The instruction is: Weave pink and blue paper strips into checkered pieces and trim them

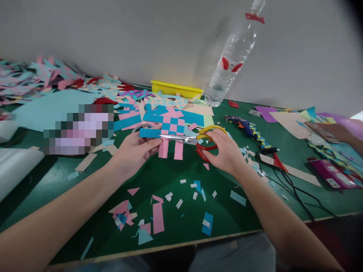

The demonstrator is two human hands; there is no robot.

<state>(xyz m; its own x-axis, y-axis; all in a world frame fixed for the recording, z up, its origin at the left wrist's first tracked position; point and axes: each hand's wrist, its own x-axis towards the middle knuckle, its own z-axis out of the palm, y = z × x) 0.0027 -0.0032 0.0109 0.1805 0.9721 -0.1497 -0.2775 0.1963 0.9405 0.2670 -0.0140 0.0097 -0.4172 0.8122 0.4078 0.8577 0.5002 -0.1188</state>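
Note:
My left hand is closed on a woven paper piece, a blue and pink checkered weave with loose strip ends. A blue strip sticks out to its left and pink strips hang down. My right hand grips scissors with one yellow and one red handle loop. Their blades point left and lie across the lower side of the weave, near my left fingertips. The blades look nearly closed; whether paper lies between them I cannot tell. Behind my left hand shows part of a clear ring.
Paper scraps litter the green table. A clear bottle and a yellow tray stand by the wall. Paper strips pile up back left. At right lie black cables, a purple packet and another person's hand.

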